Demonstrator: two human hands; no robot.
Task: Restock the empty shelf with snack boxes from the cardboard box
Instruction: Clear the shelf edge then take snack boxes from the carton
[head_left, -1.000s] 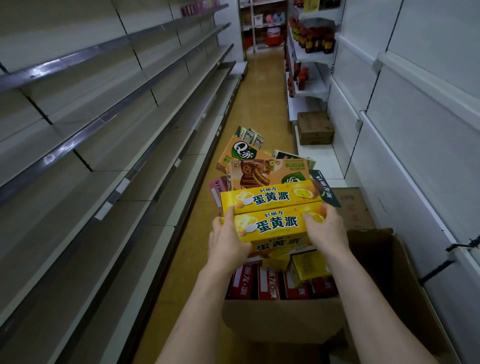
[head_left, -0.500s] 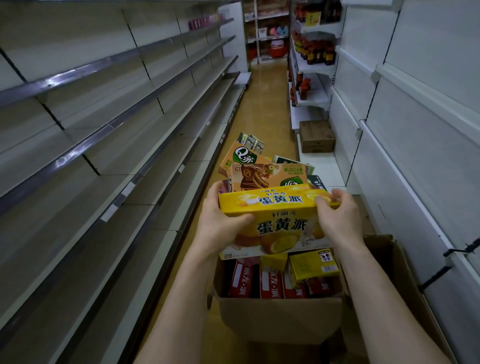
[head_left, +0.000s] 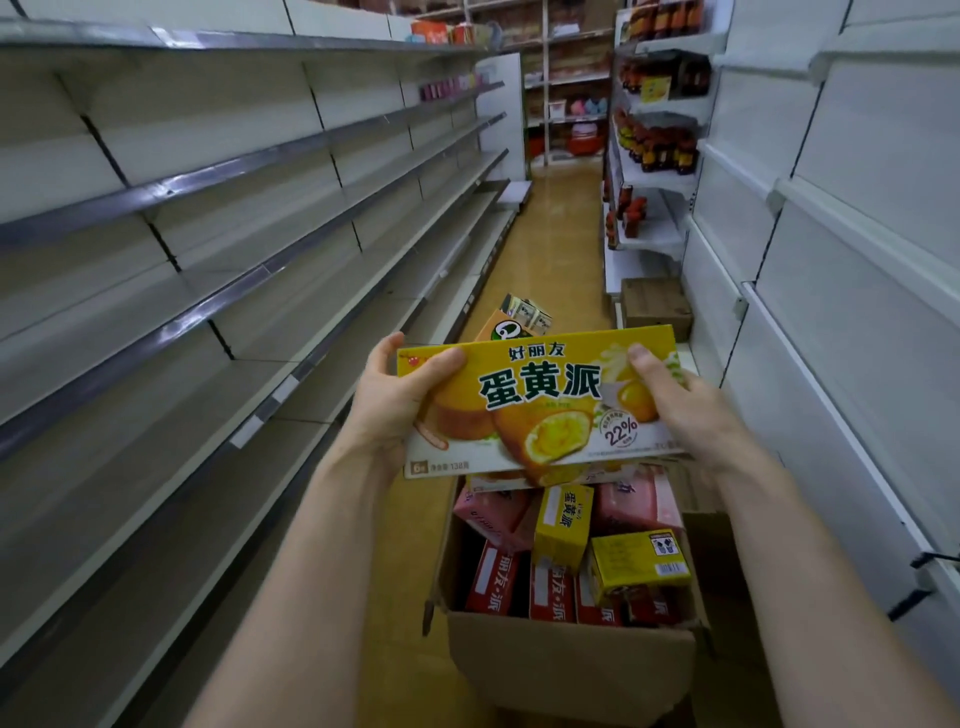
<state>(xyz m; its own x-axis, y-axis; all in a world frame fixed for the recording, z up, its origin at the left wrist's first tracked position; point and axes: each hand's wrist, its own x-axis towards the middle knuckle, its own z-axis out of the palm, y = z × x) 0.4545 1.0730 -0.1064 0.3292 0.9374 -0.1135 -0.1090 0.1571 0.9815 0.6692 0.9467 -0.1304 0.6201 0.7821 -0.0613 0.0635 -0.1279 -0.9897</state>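
A yellow snack box is held up with its printed face toward the camera, above the open cardboard box, by both hands. Its left end is gripped by the left hand, the thumb laid across the front and the fingers curled round the top corner. Its right end is gripped by the right hand, again with the thumb pressed on the front. The edge of another box is seen just beneath it, but whether that one is also held cannot be told. The cardboard box is stood on the floor of the aisle, and red boxes, pink boxes and 2 smaller yellow boxes are packed inside it. The empty shelves are ranged along the left side, apart from the held box. Farther down the aisle, a brown carton is set low at the right-hand shelving, on which dark bottles are stocked.
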